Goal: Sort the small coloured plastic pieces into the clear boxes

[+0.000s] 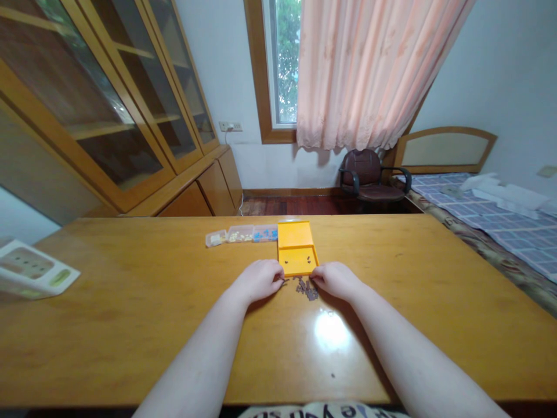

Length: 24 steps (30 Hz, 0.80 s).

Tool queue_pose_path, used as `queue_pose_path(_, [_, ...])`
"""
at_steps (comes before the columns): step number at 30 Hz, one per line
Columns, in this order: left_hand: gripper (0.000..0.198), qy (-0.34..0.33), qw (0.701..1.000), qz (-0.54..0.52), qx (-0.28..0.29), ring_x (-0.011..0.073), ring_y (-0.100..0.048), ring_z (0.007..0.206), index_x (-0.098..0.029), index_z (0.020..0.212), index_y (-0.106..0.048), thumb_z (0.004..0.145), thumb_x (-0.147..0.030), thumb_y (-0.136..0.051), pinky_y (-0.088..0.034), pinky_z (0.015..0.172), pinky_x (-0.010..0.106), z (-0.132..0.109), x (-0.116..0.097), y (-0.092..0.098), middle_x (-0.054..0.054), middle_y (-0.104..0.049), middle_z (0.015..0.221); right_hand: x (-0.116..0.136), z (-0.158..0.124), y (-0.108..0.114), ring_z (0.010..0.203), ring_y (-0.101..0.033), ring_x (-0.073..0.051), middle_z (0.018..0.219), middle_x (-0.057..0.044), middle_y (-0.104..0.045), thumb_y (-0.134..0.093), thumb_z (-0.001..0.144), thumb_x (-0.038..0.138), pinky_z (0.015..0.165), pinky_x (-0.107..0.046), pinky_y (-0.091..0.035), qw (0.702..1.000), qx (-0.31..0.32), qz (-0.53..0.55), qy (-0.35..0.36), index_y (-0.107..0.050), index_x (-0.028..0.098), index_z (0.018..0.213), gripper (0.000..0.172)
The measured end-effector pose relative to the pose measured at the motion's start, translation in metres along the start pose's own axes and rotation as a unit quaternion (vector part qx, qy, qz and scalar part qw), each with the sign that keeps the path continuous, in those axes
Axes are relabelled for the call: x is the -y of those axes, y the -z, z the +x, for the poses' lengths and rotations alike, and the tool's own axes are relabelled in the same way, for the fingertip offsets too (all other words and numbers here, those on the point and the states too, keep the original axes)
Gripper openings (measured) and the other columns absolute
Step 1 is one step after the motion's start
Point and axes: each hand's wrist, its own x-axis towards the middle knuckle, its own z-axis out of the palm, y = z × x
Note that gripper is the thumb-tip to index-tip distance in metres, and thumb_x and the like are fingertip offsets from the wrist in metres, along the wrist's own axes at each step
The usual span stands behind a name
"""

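Note:
An open yellow plastic box (298, 271) lies on the table with its lid folded back, and a few small dark pieces rest inside it. In front of it is a loose pile of small dark brown pieces (310, 289). My left hand (261, 278) is closed in a pinch at the box's near left corner, with a small dark piece at its fingertips. At the near right corner, beside the pile, my right hand (337, 280) is pinched too. Whatever its fingertips hold is too small to make out.
Left of the yellow box stand clear trays, one with blue pieces (265, 233), one with cream pieces (241, 234), and a smaller tray (215, 238). A white plastic container (39, 268) is at the far left. One dark bit (333, 375) lies near the table's front edge.

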Motion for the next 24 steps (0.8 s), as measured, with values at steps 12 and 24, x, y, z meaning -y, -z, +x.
queue_pose_path(12, [0.016,0.030,0.996,0.019,-0.084,0.0190,-0.058,0.091,-0.021,0.097,-0.062,0.084,-0.026,-0.054,-0.043,0.082,0.030,0.015,-0.001,-0.018,0.006,-0.062,0.099,0.007,0.001,0.004,0.069,-0.065,-0.019,0.079,-0.006,-0.072,-0.048,0.083,0.028,0.062,-0.024,-0.042,1.000,0.002,-0.024,0.000,-0.072,0.021,0.079,0.026])
queue_pose_path(24, [0.020,-0.060,0.997,0.047,-0.007,0.0178,-0.059,0.079,-0.027,0.091,-0.069,0.085,-0.030,-0.051,-0.044,0.073,0.029,0.012,-0.010,-0.018,0.003,-0.063,0.085,-0.002,-0.002,0.008,0.078,-0.066,-0.020,0.086,-0.003,-0.073,-0.051,0.082,0.030,0.069,-0.025,-0.043,1.000,0.022,0.013,-0.012,-0.073,0.029,0.090,0.024])
